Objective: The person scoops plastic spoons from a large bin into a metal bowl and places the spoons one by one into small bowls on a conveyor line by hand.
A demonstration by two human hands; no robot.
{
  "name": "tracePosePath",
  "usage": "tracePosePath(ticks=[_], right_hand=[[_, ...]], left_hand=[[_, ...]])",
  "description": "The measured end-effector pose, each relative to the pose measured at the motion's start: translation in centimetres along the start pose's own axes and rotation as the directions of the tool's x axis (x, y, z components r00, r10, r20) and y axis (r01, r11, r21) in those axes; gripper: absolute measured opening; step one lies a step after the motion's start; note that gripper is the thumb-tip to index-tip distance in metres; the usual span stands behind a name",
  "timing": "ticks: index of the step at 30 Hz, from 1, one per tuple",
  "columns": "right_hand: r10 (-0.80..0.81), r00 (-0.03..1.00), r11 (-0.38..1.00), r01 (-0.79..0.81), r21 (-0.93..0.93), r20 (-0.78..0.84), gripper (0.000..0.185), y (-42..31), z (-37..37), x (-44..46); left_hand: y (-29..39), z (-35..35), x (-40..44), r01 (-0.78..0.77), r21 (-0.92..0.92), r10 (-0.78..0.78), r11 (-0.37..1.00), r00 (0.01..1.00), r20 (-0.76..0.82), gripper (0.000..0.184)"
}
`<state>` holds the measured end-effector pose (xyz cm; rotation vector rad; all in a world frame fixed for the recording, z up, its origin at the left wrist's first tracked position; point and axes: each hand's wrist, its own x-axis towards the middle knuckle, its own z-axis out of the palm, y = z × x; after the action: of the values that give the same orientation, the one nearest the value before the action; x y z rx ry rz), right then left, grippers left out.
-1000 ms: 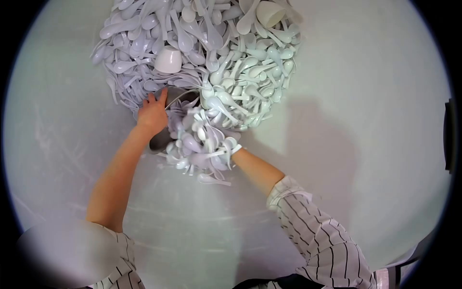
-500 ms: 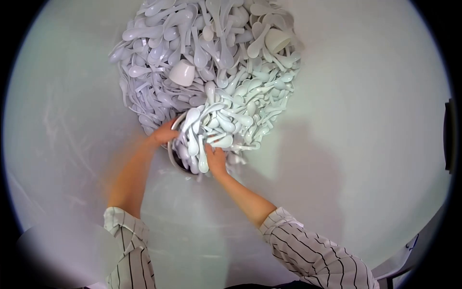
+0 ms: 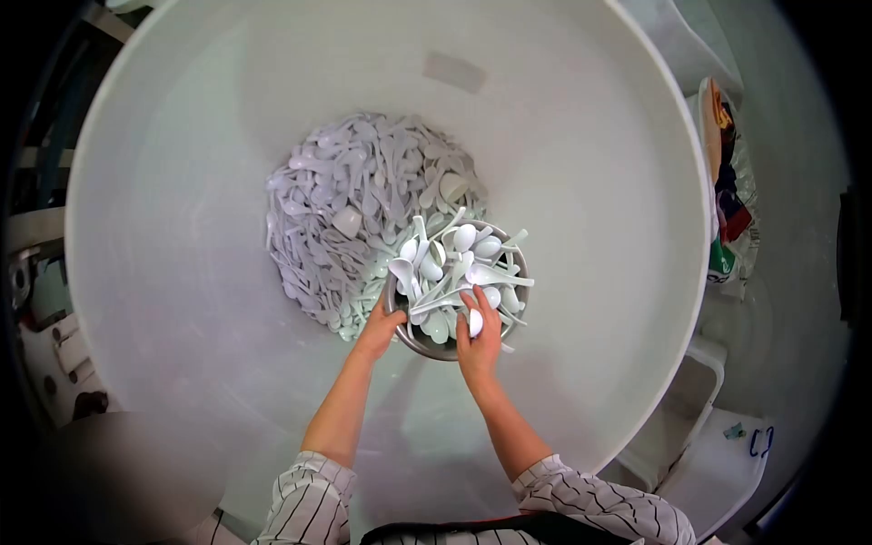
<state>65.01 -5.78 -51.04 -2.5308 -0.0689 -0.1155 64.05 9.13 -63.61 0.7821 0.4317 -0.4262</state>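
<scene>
A metal bowl [image 3: 447, 355], heaped with white spoons [image 3: 490, 274], is held inside a big round white tub [image 3: 599, 236]. My left hand [image 3: 377, 331] is closed on the bowl's left rim, thumb at the edge. At the front right of the heap, my right hand [image 3: 482, 350] has its fingers around a white spoon [image 3: 475, 322] and rests against others. Behind and left of the bowl lies a broad pile of white spoons [image 3: 313, 236] on the tub's bottom. Two white cups sit in the pile, one near its middle [image 3: 347, 222] and one at its right [image 3: 453, 187].
The tub's rim [image 3: 704, 195] curves around the work. Beyond it on the right are a printed plastic bag [image 3: 729, 204] and white bins [image 3: 727, 454]. Blurred equipment stands at the left edge.
The spoon-filled bowl has come up and away from the pile, held in both hands, and tilts less. My view has widened to include the tub's rim and surroundings.
</scene>
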Motion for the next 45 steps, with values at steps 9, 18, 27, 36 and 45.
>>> tracePosePath(ticks=[9,18,27,36,45], right_hand=[[-0.477,0.878,0.811,0.460,0.362,-0.048,0.027,-15.1,-20.2,0.8],[-0.688,0.551,0.724,0.478,0.497,0.473,0.019,-15.9,-39.1,4.3],[-0.899,0.347,0.392,0.366,0.844,0.267,0.018,-29.8,-53.6,-9.8],[-0.954,-0.122,0.243,0.230,0.943,0.275,0.020,-54.4,-32.2,-25.3],[-0.754,-0.541,-0.218,0.742,0.634,0.373,0.018,-57.5,-12.4,-35.8]], left_hand=[[9.6,10.7,-19.4,-0.433,-0.032,0.385,0.901,0.832,-0.399,0.046],[7.7,31.3,-34.6,-0.697,-0.089,0.501,0.712,0.592,-0.631,0.048],[2.8,38.0,-59.1,-0.780,-0.192,0.511,0.595,0.552,-0.659,0.028],[-4.2,31.1,-73.6,-0.812,-0.181,0.205,0.555,0.344,-0.916,0.034],[-6.8,26.5,-77.1,-0.624,0.177,0.446,0.761,0.304,-0.842,0.057]])
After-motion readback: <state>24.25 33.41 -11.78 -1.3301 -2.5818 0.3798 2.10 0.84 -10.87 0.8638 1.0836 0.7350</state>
